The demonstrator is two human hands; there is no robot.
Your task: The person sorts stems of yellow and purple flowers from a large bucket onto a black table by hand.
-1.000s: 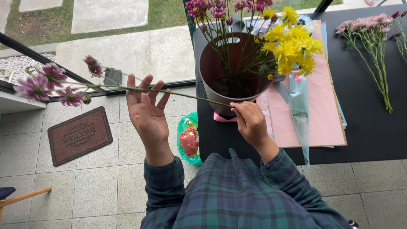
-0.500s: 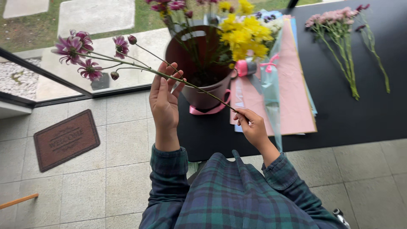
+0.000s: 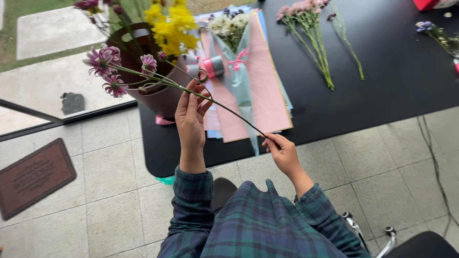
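Observation:
I hold a long green stem with purple daisy-like flowers at its far left end. My right hand pinches the cut end of the stem over the table's front edge. Higher up the stem, my left hand rests with its fingers spread, touching the stalk near its side branches. Behind the left hand stands a dark maroon pot with yellow flowers and more purple ones in it.
A stack of pink and blue wrapping sheets with a small wrapped white bouquet lies on the black table. Ribbon spools sit by the pot. Pink stems lie further right. A brown doormat lies on the tiled floor.
The stem has swung from level to slanting, flower heads now closer to the pot. Both hands shifted right with it, and my view has turned toward the table.

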